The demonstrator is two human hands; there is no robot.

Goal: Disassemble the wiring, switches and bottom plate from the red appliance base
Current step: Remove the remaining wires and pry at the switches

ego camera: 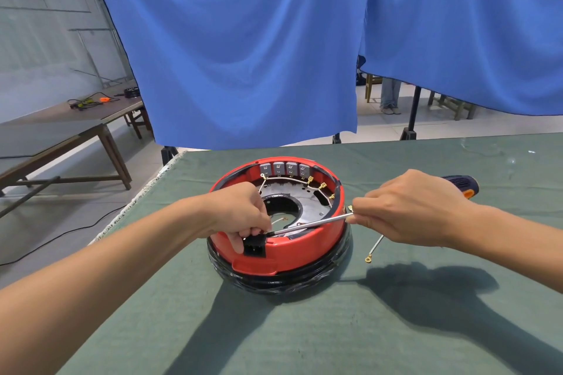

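Note:
The round red appliance base (292, 256) lies upside down on the green table, its open underside facing up. Inside sit a metal bottom plate (313, 205), a row of grey switches (285, 169) at the far rim, and white wires with brass terminals (316, 187). My left hand (243, 216) grips the black power socket (254, 248) at the near rim. My right hand (408, 210) holds a screwdriver (316, 224) whose thin shaft reaches across the base to the socket. A loose white wire with a ring terminal (374, 251) lies right of the base.
A cordless drill (460, 186) with an orange trigger lies behind my right hand. Blue curtains (259, 55) hang past the table's far edge. Other tables (61, 134) with tools stand at the left. A green cloth (304, 329) covers the table.

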